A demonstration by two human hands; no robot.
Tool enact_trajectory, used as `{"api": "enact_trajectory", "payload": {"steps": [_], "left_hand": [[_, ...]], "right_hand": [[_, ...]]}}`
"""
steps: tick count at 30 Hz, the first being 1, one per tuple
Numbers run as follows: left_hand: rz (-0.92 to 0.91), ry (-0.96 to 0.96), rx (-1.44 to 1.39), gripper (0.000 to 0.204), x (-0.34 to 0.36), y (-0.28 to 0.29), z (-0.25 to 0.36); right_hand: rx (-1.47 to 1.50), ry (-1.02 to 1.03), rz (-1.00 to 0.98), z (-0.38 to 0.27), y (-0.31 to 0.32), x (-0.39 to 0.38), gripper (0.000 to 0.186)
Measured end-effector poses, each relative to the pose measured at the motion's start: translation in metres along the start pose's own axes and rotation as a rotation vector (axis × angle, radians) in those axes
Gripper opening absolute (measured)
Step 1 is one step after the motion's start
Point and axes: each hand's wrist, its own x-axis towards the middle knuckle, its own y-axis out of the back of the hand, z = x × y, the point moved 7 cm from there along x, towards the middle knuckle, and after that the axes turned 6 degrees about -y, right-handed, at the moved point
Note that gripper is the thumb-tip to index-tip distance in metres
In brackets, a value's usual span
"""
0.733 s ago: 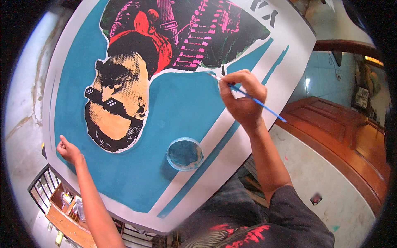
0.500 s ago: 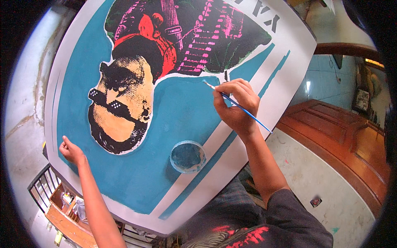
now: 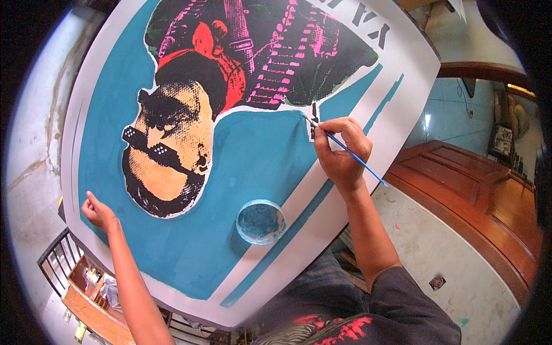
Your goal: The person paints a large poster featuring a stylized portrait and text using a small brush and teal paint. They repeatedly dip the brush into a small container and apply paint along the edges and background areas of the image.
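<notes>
A large board (image 3: 270, 161) carries an upside-down painted portrait (image 3: 167, 144) in black, peach, red and pink on a teal ground with white borders and stripes. My right hand (image 3: 342, 149) pinches a thin blue-handled brush (image 3: 371, 169). The brush tip meets the teal ground at the white outline below the pink-and-black clothing, beside a small black mark. At the board's left side, my left hand (image 3: 99, 211) rests with loosely curled fingers, no object visible in them. A round container of teal paint (image 3: 260, 221) sits on the board between my hands.
At lower left are a black metal railing (image 3: 53, 261) and a wooden unit (image 3: 86, 305) holding small items. A brown panelled wooden piece (image 3: 460, 190) lies to the right, beside a pale surface (image 3: 437, 247). My dark shirt fills the bottom centre.
My right hand and brush dipped down-left, then moved back rightward along the white outline, ending a little lower than at first. The board appears slightly shifted in view. My left hand stays at the side.
</notes>
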Motion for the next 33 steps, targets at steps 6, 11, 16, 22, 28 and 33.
{"api": "enact_trajectory", "payload": {"steps": [6,11,16,22,28,33], "left_hand": [[0.002,0.010,-0.022,0.049,0.000,-0.002,-0.001],[0.000,-0.012,0.028,0.050,0.002,0.000,-0.001],[0.005,-0.026,0.039,0.051,-0.001,0.001,0.005],[-0.026,0.016,0.010,0.052,0.000,-0.001,0.000],[-0.007,-0.010,0.015,0.051,0.000,0.000,0.002],[0.005,-0.016,-0.011,0.049,0.001,0.001,0.000]], "right_hand": [[-0.038,0.099,-0.046,-0.006,-0.003,0.002,0.009],[-0.022,0.099,-0.022,-0.004,-0.001,0.000,0.009],[-0.049,0.045,-0.037,-0.002,-0.004,-0.001,0.010],[-0.008,0.020,-0.008,0.001,0.000,-0.003,0.010],[-0.001,0.081,-0.101,-0.003,-0.008,-0.002,0.013],[0.007,0.127,-0.131,-0.010,-0.009,0.002,0.011]]}}
